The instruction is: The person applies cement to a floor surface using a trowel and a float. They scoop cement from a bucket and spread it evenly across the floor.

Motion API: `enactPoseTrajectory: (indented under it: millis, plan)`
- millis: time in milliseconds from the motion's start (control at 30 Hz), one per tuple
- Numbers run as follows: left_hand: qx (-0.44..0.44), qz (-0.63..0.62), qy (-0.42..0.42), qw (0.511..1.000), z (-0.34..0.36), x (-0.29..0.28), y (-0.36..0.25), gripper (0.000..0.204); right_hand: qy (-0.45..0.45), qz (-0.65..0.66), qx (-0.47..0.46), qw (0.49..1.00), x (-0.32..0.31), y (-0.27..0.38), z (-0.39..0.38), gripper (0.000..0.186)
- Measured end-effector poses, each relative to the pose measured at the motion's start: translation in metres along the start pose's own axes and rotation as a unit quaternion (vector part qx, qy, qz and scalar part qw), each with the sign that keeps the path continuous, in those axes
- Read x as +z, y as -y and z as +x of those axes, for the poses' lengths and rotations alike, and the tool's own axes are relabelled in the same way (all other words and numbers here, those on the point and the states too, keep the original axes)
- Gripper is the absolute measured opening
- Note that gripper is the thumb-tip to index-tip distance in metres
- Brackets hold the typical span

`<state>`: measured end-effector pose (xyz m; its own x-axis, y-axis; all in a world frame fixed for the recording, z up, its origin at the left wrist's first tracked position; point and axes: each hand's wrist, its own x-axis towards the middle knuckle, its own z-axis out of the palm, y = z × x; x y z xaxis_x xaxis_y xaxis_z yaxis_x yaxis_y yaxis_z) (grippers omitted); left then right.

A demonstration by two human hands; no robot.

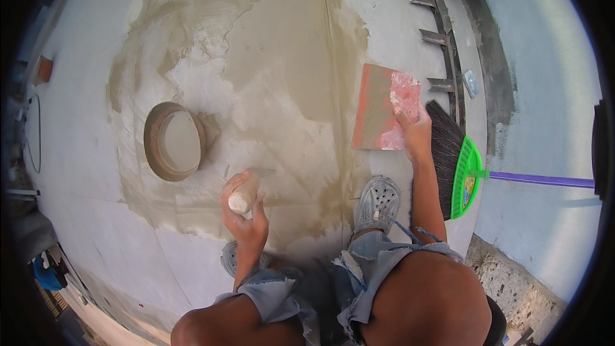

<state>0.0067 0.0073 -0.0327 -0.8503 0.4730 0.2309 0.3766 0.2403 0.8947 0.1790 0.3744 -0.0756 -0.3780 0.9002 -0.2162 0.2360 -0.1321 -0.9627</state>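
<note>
My left hand [245,221] grips the light handle of a putty knife [245,195]; its thin blade points forward, low over the smeared floor [275,45]. My right hand [416,131] holds a flat, square pink spreader [375,106] by its right side, and greyish-beige paste coats much of that spreader. In front of my left hand a round, shallow container [179,144] with grey-beige material inside sits on the floor, some paste around its right side.
A broom [467,182] with black bristles, green head and purple pole lies right of my right arm. A dark rail with short crosspieces [435,37] runs along the right. A brick-red block [43,70] and a thin cable are far left. My clogs [377,205] are below.
</note>
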Motion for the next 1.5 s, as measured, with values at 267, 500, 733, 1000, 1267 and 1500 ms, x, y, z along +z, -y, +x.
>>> enactPoseTrajectory:
  millis: [267, 500, 733, 1000, 1267, 1500]
  plan:
    - [-0.034, -0.033, -0.028, 0.999, 0.004, 0.004, -0.003, 0.047, 0.038, 0.052, -0.037, 0.997, 0.089, 0.037, 0.075, 0.048]
    - [0.003, -0.031, -0.025, 0.999, 0.005, 0.006, -0.002, 0.047, 0.147, -0.024, -0.125, 0.981, 0.169, 0.087, 0.048, 0.060]
    - [-0.030, -0.034, -0.024, 0.999, 0.006, 0.014, 0.001, 0.049, 0.325, -0.149, -0.107, 0.928, 0.293, 0.094, 0.019, 0.069]
    - [-0.026, -0.019, -0.013, 0.999, 0.004, 0.003, -0.005, 0.048, 0.180, -0.172, -0.074, 0.966, 0.282, 0.082, 0.090, 0.070]
    - [0.003, -0.010, 0.003, 1.000, 0.012, 0.004, -0.006, 0.046, 0.146, -0.160, -0.091, 0.972, 0.273, 0.099, 0.082, 0.068]
    - [-0.015, -0.028, 0.017, 0.999, 0.012, 0.010, -0.009, 0.042, 0.120, -0.097, -0.067, 0.986, 0.218, 0.080, 0.133, 0.068]
